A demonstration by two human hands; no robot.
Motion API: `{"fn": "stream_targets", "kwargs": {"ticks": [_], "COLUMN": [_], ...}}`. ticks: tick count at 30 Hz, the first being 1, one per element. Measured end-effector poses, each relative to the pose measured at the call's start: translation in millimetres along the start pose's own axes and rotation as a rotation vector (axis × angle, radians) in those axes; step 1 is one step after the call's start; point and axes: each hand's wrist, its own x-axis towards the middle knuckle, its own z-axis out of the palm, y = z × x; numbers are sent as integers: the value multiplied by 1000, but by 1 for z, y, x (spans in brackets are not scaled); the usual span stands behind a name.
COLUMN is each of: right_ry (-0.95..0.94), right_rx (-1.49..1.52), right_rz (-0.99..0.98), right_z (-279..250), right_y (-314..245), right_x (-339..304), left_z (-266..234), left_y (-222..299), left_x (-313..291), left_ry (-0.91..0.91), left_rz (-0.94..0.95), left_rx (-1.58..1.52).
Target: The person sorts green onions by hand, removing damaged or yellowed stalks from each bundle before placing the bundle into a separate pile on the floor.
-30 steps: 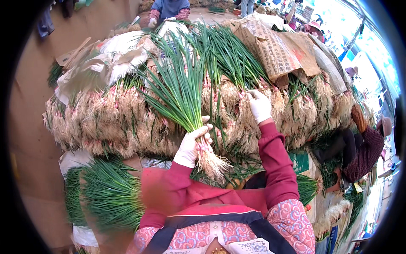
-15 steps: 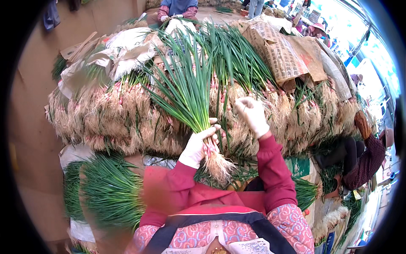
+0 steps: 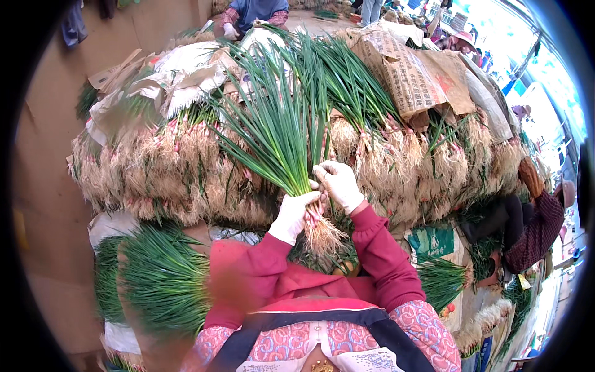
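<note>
My left hand point(image 3: 290, 218), in a whitish glove, is closed around a bunch of scallions point(image 3: 282, 146) just above the pinkish bulbs. The long green leaves fan up and away from me, and the pale roots point(image 3: 324, 238) hang toward my lap. Against the bunch's right side is my gloved right hand point(image 3: 341, 188), its fingers pinched together where scallion stems meet the bunch. How many stems it grips is hidden. Just beyond both hands rises a large heap of scallions point(image 3: 180, 155) with root ends facing me.
Brown paper sacks point(image 3: 403, 80) and white sacking point(image 3: 186, 68) cover parts of the heap. Loose scallion bundles lie at my left point(image 3: 164, 279) and right point(image 3: 441, 282). One person point(image 3: 257, 11) sits beyond the heap; another point(image 3: 533, 239) is at the right. A brown wall point(image 3: 52, 186) stands left.
My right hand has come down and left from above the heap's edge to the bunch, its fingers now pinched at the stems. My left hand keeps its hold, shifted slightly right.
</note>
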Motion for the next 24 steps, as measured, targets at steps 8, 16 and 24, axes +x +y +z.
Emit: {"fn": "stream_targets", "kwargs": {"ticks": [8, 16, 24], "right_ry": [-155, 541, 569], "right_rx": [35, -981, -807], "right_rz": [48, -381, -201], "right_z": [-3, -69, -115], "right_y": [79, -20, -13], "right_x": [-3, 24, 37], "left_z": [-14, 2, 4], "left_y": [9, 10, 17], "left_x": [1, -7, -6], "left_ry": [-172, -101, -149], "left_rz": [-65, -26, -36], "left_rx": [60, -140, -93]}}
